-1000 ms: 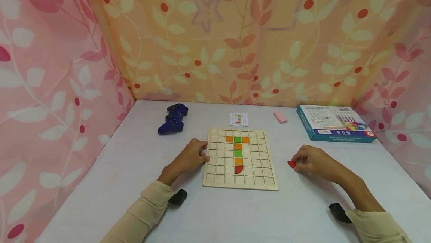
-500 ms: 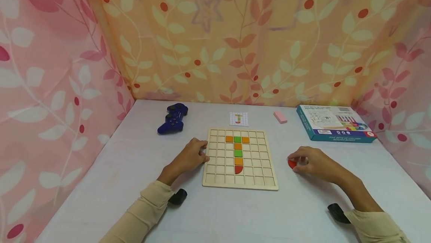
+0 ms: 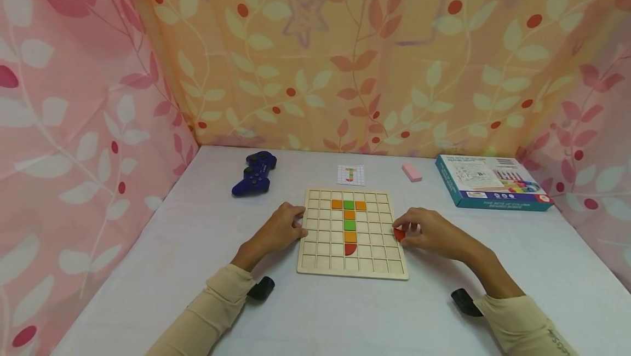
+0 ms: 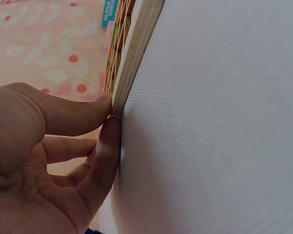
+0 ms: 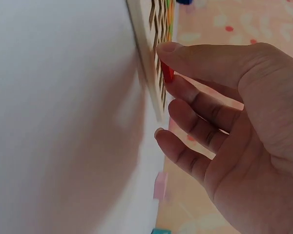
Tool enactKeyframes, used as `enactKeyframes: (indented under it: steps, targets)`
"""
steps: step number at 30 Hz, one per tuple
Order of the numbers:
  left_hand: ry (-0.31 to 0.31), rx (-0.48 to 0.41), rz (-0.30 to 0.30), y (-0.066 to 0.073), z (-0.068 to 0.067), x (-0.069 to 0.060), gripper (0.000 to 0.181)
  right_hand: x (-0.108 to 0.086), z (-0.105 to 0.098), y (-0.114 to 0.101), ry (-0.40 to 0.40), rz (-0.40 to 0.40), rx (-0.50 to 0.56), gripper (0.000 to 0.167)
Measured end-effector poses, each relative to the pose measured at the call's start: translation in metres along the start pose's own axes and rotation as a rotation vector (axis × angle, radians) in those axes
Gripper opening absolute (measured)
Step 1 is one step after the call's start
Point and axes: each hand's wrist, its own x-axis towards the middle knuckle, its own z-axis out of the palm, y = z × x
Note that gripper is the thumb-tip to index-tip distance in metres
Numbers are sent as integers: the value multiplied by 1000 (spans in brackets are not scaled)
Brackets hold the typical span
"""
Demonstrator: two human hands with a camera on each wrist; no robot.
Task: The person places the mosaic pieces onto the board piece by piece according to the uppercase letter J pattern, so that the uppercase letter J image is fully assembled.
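A wooden board with a square grid (image 3: pixel 373 269) lies flat on the white table. In its recesses sit orange square tiles (image 3: pixel 350 236), green square tiles (image 3: pixel 350 225) and a red quarter-circle tile (image 3: pixel 350 249). At the board's left edge, my left hand (image 3: pixel 280 228) holds the rim with thumb and fingertip, closely seen in the left wrist view. My right hand (image 3: pixel 431 231) pinches another red curved tile (image 3: pixel 399 234) between thumb and index finger over the board's right edge. The right wrist view shows this red tile (image 5: pixel 167 73) edge-on, the other fingers loosely bent.
Behind the board lies a small printed pattern card (image 3: pixel 351 175). A blue game controller (image 3: pixel 254 174) rests at the back left. Toward the back right are a pink block (image 3: pixel 411 172) and a teal-edged flat box (image 3: pixel 494 182). Patterned curtains (image 3: pixel 315 60) enclose the table.
My right hand has carried the red tile leftward from the table to the board's right edge. The left hand stays at the left edge, and the board has not moved.
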Motion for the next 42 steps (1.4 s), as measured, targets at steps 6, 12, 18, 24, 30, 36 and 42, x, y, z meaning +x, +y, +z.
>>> enactKeyframes:
  steps: [6,12,18,24,30,36,42]
  targets:
    - [-5,5,-13,1,0,-1,61,18,12,-19,-18,-52,50,32]
    - [2,0,-18,2,0,0,61,36,24,-37,-31,-132,34,29]
    - [5,-13,-12,1,0,-1,61,49,34,-55,-57,-210,24,26]
    - [5,-8,-10,1,0,0,61,55,46,-74,-89,-209,28,28]
    - [5,-4,-11,1,0,0,60,57,56,-84,-100,-241,-14,26]
    - [1,-2,-16,2,0,0,60,57,59,-89,-100,-259,-32,25]
    - [-3,4,-21,2,0,-1,60,57,61,-89,-89,-277,-45,23]
